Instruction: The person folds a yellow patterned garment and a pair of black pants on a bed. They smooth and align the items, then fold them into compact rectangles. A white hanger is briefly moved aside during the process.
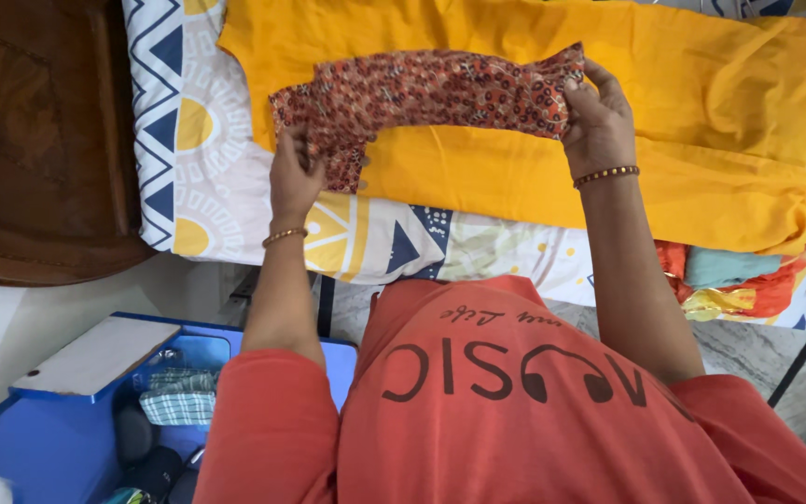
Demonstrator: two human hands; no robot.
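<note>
Cloth (431,93), red-brown and dotted (soft, folded long), stretches left-right between my left hand (293,177) and right hand (597,119), both pinching its ends.

Head view: single camera worn on the person's head; faces steeply down over the chest toward the bed edge (235,224); close range, both forearms in frame; floor and blue bin (39,439) at lower left; no second view.
</note>
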